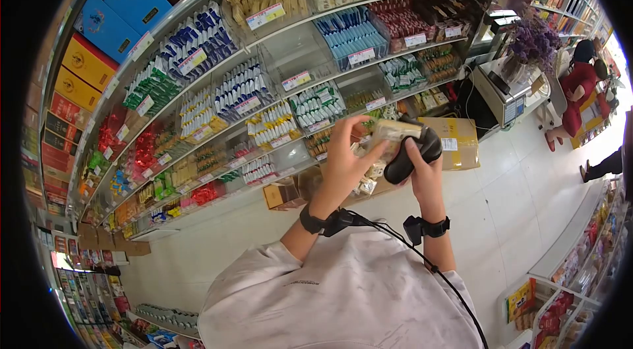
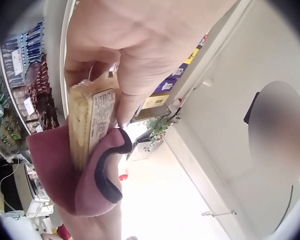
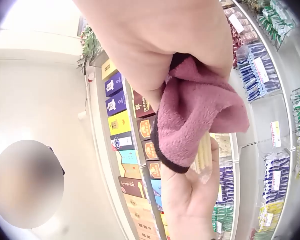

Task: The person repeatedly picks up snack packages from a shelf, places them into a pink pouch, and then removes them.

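Note:
In front of the person's chest, the left hand (image 1: 346,154) holds a clear-wrapped packet of pale yellow snack pieces (image 1: 389,130). The left wrist view shows a white printed label on the side of this packet (image 2: 87,125), which lies between thumb and fingers. A cleaning cloth (image 3: 200,107), dusky pink with a dark edge, is bunched in the right hand (image 1: 425,171). Fingers and thumb of that hand press the cloth (image 2: 65,165) around the packet's far end. From the head, the cloth looks nearly black. Much of the packet is hidden by cloth and fingers.
Tiered shelves hold clear bins of wrapped snacks (image 1: 356,35) with price tags. A taped cardboard box (image 1: 465,141) stands on the floor behind the hands. At the right are a counter scale (image 1: 511,108), purple flowers (image 1: 531,42) and a person in red (image 1: 580,95).

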A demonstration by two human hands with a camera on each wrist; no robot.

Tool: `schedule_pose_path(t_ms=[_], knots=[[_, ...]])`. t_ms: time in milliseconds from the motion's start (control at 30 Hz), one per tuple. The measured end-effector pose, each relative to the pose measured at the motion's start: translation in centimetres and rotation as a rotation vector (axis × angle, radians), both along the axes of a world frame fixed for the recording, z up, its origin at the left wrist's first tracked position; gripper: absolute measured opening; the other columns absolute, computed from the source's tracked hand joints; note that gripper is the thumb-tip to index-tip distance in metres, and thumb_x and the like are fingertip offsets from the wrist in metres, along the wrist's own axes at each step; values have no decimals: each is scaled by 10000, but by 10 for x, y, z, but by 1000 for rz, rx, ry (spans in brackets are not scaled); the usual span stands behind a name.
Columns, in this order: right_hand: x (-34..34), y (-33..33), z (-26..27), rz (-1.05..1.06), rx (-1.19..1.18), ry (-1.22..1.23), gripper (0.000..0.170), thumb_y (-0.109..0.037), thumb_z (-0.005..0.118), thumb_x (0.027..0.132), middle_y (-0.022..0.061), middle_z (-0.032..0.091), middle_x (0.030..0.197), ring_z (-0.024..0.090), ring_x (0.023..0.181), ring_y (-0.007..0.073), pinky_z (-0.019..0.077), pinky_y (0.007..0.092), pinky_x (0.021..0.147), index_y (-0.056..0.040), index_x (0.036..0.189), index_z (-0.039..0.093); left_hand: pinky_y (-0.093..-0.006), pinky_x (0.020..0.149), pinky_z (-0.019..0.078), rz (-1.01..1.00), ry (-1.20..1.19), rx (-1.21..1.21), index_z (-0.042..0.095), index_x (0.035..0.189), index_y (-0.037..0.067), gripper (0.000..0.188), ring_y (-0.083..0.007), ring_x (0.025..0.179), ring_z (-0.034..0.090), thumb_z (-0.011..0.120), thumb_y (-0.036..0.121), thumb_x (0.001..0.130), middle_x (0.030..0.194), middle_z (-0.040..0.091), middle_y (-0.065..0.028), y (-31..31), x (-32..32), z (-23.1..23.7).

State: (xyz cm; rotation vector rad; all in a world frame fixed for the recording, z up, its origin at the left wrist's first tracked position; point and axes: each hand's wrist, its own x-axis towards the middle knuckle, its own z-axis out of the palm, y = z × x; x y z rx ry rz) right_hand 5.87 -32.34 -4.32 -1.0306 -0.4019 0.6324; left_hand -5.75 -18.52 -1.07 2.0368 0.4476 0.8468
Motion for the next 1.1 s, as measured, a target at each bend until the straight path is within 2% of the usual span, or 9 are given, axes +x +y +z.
schedule_pose_path(t_ms=[67,100,200,300,500,600,833,1000,1100], knots=[[3,2,6,-99,-10,-12,311,-129,659,985,37,698,948,673,744,72,505,209,462,2,1260,597,-324,907,524,40,15,5,530,1355,37,576,-177,1100,616,814,140,865,1174,605,-93,0,-6,0],[1,6,12,-177,12,-34,315,-130,662,986,44,701,998,668,826,80,544,221,604,13,1260,604,-338,953,512,-27,-5,-48,506,1391,38,596,-189,1156,593,796,151,884,1232,581,-107,-3,-6,3],[-4,15,10,-280,-20,-250,333,-120,668,986,52,697,1072,643,930,89,533,240,789,26,1278,604,-378,1072,471,-157,-23,-169,426,1490,45,645,-220,1301,522,737,171,940,1391,503,-141,-12,-7,9],[-13,18,7,-185,-62,-245,355,-97,668,984,49,684,1139,610,1004,93,490,248,889,31,1307,597,-402,1126,432,-149,-18,-137,352,1555,49,625,-239,1399,441,636,163,1010,1516,417,-161,-7,-5,-2],[-28,31,27,-10,-33,-414,407,-149,503,1075,27,615,1154,551,1027,79,459,249,935,1,1452,468,-385,1104,443,-52,-95,-59,392,1539,43,652,-244,1341,503,686,110,961,1473,473,-145,13,-8,-3],[-25,32,12,216,40,20,408,-84,511,1057,88,586,1309,545,1173,164,414,300,1046,1,1454,470,-386,1090,444,-28,-90,16,403,1535,47,750,-263,1330,514,764,90,878,1453,497,-152,24,-12,7],[-22,52,-9,255,263,-61,426,-53,478,1069,163,519,1430,531,1278,273,426,364,1088,37,1477,391,-412,1066,439,44,-43,190,477,1482,56,847,-324,1288,522,871,109,733,1392,537,-149,39,-14,10],[-23,63,11,311,314,322,438,-232,397,1115,151,493,1482,501,1348,263,426,421,1126,-8,1492,391,-428,1031,423,153,-23,312,542,1433,81,830,-316,1226,498,894,133,683,1330,559,-119,39,-14,17],[-27,67,18,280,257,254,481,-296,342,1126,117,514,1463,522,1323,216,450,402,1105,-33,1529,364,-434,1035,408,160,-15,314,560,1419,89,821,-312,1226,482,898,144,674,1326,560,-112,41,-15,20]])
